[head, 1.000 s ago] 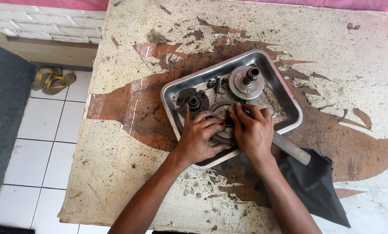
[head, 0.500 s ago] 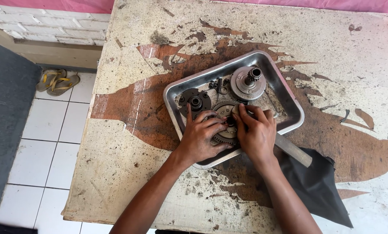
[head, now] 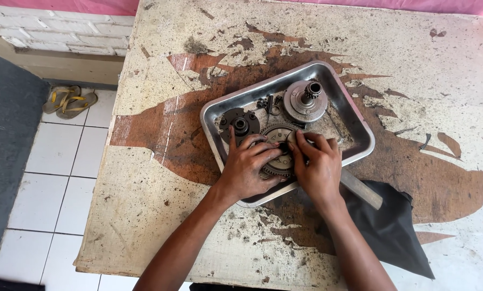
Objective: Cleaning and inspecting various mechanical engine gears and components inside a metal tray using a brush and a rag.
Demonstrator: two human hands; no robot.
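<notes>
A dented metal tray (head: 214, 110) lies on the worn table. In its near half sits a large toothed gear assembly (head: 276, 134), greasy and dark. My left hand (head: 247, 167) rests on the gear's left side with fingers curled over it. Pressed against the gear's right side, my right hand (head: 317, 164) has its fingertips at the centre. Both hands hide most of the gear. Further back in the tray stand a round hub with a short shaft (head: 305, 99) and a dark disc part (head: 238, 125).
Small bolts and bits (head: 268, 103) lie between the parts in the tray. A tool handle (head: 362, 189) sticks out over a black cloth (head: 392, 226) at the right. A pair of sandals (head: 69, 99) lies on the tiled floor left of the table (head: 155, 215).
Both hands stay on the gear with only slight finger shifts. The view has drifted a little; the tray sits where it was.
</notes>
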